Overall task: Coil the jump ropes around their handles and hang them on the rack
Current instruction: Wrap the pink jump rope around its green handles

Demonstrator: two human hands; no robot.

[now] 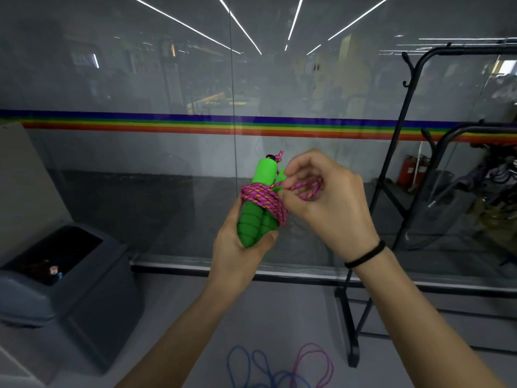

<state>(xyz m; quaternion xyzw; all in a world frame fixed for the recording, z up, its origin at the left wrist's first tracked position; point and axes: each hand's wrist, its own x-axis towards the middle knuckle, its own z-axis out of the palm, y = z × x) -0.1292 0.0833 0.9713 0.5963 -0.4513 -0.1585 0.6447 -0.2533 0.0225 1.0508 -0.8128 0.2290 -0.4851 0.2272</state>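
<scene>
Handles upright; rack lay to my right.
Left hand gripped the handles; right hand, nearer the rack, pinched the rope.

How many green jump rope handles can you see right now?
2: the nearer green handle and the second handle, side by side in the left hand, bound by the pink rope. The right hand pinches the rope's loose loop.
</scene>
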